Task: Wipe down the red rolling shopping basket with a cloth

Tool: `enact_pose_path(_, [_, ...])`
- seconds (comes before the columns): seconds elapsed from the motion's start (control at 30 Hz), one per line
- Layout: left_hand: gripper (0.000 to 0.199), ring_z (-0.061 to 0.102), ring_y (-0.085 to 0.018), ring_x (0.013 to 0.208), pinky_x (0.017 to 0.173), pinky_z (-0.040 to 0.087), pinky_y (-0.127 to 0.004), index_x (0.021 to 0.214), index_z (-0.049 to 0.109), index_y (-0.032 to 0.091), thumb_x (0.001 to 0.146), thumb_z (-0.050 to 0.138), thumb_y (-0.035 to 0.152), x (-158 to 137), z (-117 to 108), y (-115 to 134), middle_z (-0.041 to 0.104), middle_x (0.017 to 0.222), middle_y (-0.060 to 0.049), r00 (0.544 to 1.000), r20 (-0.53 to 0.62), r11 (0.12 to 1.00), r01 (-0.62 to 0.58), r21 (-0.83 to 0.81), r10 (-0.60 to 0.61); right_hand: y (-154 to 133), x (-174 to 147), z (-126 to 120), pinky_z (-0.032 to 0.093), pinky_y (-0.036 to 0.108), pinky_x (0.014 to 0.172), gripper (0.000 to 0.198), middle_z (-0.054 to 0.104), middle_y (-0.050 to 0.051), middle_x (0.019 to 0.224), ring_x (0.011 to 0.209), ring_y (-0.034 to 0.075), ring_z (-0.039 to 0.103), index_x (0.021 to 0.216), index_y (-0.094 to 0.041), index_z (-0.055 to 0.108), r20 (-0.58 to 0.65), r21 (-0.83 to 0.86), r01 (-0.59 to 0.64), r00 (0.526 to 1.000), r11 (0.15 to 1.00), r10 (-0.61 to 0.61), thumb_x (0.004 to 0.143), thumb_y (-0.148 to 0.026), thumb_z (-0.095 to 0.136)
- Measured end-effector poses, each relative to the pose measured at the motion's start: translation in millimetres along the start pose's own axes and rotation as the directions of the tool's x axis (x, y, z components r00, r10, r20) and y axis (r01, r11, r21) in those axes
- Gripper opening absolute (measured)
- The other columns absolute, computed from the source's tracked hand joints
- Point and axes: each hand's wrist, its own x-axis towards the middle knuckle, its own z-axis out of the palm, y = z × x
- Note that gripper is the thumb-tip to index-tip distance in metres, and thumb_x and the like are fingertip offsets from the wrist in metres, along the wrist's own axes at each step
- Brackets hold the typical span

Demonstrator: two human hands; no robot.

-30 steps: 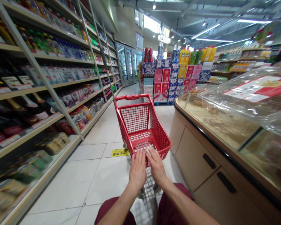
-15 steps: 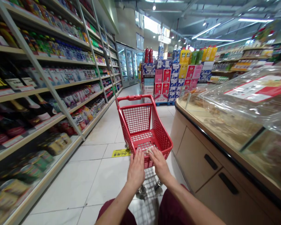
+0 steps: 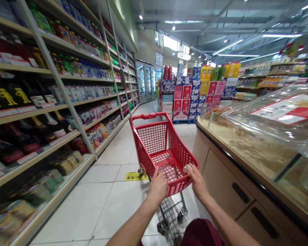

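Observation:
A small red plastic shopping cart [image 3: 161,143] stands in the aisle in front of me, its basket empty. My left hand [image 3: 158,186] grips the near rim of the basket at its left corner. My right hand [image 3: 197,181] holds the near right corner of the rim, with a small pale object [image 3: 187,167] pressed under its fingers. The cart's wheels [image 3: 181,215] show below my wrists on the white tile floor.
Long shelves of bottles and cans [image 3: 53,112] run along the left. A beige counter [image 3: 228,177] with clear-lidded food bins [image 3: 269,119] lines the right. A stacked display of boxes and bottles [image 3: 195,90] and glass-door coolers [image 3: 145,80] stand ahead. A yellow sticker [image 3: 135,176] lies on the floor.
My hands have spread apart from the middle of the rim to its two corners. The cart has rolled forward and swung slightly right, and my view has lifted.

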Motion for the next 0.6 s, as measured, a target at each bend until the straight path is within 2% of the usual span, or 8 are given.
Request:
enact_pose_path(0.07, [0.025,0.056,-0.016,0.083,0.108,0.014,-0.039,0.073,0.062,0.02,0.079,0.038,0.019,5.5,0.5,20.3,0.064,0.071,-0.002,0.999,0.027,1.0,-0.024,0.008,0.023,20.5,9.8,-5.8,0.037,0.041,0.097,0.042,0.046,0.007,0.128,0.121,0.019,0.038,0.115,-0.021,0.054,0.023,-0.005,-0.02,1.0,1.0,0.02,0.08,-0.01,0.034])
enact_pose_path(0.13, [0.025,0.053,-0.015,0.096,0.107,0.016,-0.038,0.086,0.061,0.02,0.08,0.036,0.021,9.7,-2.1,32.9,0.066,0.087,-0.003,0.997,0.047,0.998,-0.065,-0.018,0.065,37.3,20.5,-12.1,0.039,0.04,0.096,0.041,0.049,0.006,0.125,0.119,0.019,0.041,0.112,-0.021,0.057,0.032,-0.024,-0.054,0.998,0.998,0.055,0.078,-0.011,0.035])
enact_pose_path(0.23, [0.036,0.04,-0.016,0.117,0.107,0.018,-0.039,0.113,0.05,0.021,0.081,0.033,0.025,13.3,-9.9,22.9,0.054,0.12,-0.002,0.998,0.045,0.998,-0.038,-0.055,0.04,45.8,26.7,-21.4,0.042,0.038,0.093,0.04,0.054,0.005,0.12,0.113,0.02,0.047,0.106,-0.021,0.061,0.013,-0.036,-0.106,0.994,0.994,0.107,0.076,-0.012,0.036])
enact_pose_path(0.33, [0.048,0.031,-0.027,0.124,0.102,0.02,-0.051,0.124,0.04,0.01,0.078,0.036,0.024,14.2,-14.9,-13.7,0.041,0.131,-0.013,0.991,0.052,0.992,0.122,-0.025,-0.121,25.7,11.8,-27.9,0.045,0.036,0.09,0.038,0.053,0.005,0.121,0.11,0.02,0.05,0.107,-0.021,0.06,-0.018,0.005,-0.136,0.991,0.991,0.136,0.078,-0.016,0.036])
enact_pose_path(0.43, [0.054,0.023,-0.026,0.128,0.103,0.018,-0.051,0.128,0.034,0.009,0.075,0.037,0.019,12.1,-13.2,-40.3,0.032,0.137,-0.014,0.977,0.065,0.978,0.199,0.066,-0.203,-17.6,-12.4,-29.1,0.042,0.037,0.093,0.04,0.047,0.006,0.127,0.116,0.019,0.045,0.115,-0.02,0.054,-0.038,0.064,-0.175,0.983,0.982,0.178,0.08,-0.016,0.034])
enact_pose_path(0.53, [0.059,0.018,-0.026,0.13,0.105,0.017,-0.045,0.13,0.03,0.01,0.073,0.04,0.021,7.5,-10.4,-40.5,0.028,0.139,-0.011,0.976,0.055,0.972,0.202,0.117,-0.21,-54.6,-24.1,-26.4,0.034,0.041,0.1,0.048,0.041,0.005,0.132,0.123,0.018,0.034,0.122,-0.02,0.046,-0.08,0.081,-0.197,0.976,0.977,0.203,0.078,-0.009,0.031])
enact_pose_path(0.6, [0.062,0.017,-0.026,0.13,0.105,0.016,-0.044,0.131,0.029,0.01,0.072,0.041,0.023,3.7,-11.1,-37.4,0.028,0.14,-0.01,0.981,0.052,0.977,0.181,0.114,-0.188,-58.9,-22.4,-26.2,0.031,0.044,0.102,0.052,0.042,0.006,0.131,0.124,0.018,0.032,0.123,-0.019,0.045,-0.097,0.059,-0.186,0.977,0.981,0.191,0.076,-0.006,0.03])
